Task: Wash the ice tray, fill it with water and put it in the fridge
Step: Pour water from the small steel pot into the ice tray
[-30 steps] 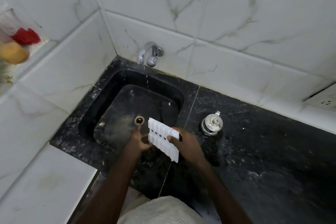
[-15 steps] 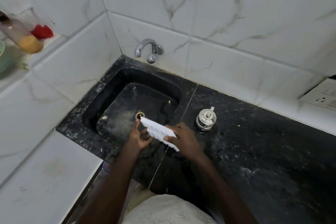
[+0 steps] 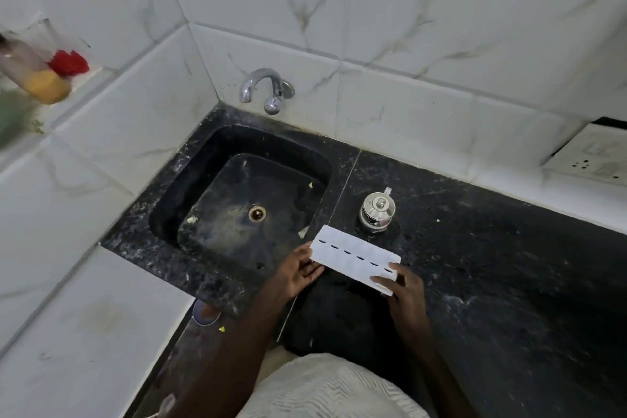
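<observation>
Plastic, thin and white, is what we judge the ice tray (image 3: 354,256) to be: light, fairly stiff along its length, likely to twist a little under force, and slick if wet (we cannot tell from here whether any water is on it). It sits over the near part of the counter (image 3: 509,265), just right of the sink (image 3: 169,210), with its long side running from far-left to near-right and a row of dark slots showing on its upper face. Our left hand (image 3: 300,273) grasps the left end, fingers curled beneath it. Our right hand (image 3: 405,295) pinches the right end, thumb on top. The tap (image 3: 268,88) stands well apart on the far wall, and a small steel pot (image 3: 377,210) sits just beyond the tray.

We would keep hold at the two short ends, on the rim. Once filled, we expect it to be heavier and prone to sloshing, so it should be carried level.
</observation>
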A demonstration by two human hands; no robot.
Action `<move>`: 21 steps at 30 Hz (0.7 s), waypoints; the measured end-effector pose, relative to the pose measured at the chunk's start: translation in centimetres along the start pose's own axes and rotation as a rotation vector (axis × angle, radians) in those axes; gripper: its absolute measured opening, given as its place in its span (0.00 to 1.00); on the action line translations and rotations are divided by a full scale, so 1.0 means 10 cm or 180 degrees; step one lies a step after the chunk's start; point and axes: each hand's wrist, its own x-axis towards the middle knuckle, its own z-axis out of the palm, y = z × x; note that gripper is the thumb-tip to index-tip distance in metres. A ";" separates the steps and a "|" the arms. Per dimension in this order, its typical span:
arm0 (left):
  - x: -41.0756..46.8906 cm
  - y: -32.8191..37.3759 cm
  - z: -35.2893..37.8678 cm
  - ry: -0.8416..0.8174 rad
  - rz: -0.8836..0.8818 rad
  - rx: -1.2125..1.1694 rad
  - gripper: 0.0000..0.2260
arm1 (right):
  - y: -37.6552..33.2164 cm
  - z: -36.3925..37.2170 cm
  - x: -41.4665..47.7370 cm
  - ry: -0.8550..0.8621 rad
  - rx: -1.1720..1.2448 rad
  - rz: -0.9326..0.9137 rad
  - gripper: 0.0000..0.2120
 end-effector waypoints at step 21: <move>-0.10 -0.47 -0.40 0.0263 0.1954 0.5057 0.42 | 0.05 0.01 0.05 -0.0320 0.0207 0.0710 0.14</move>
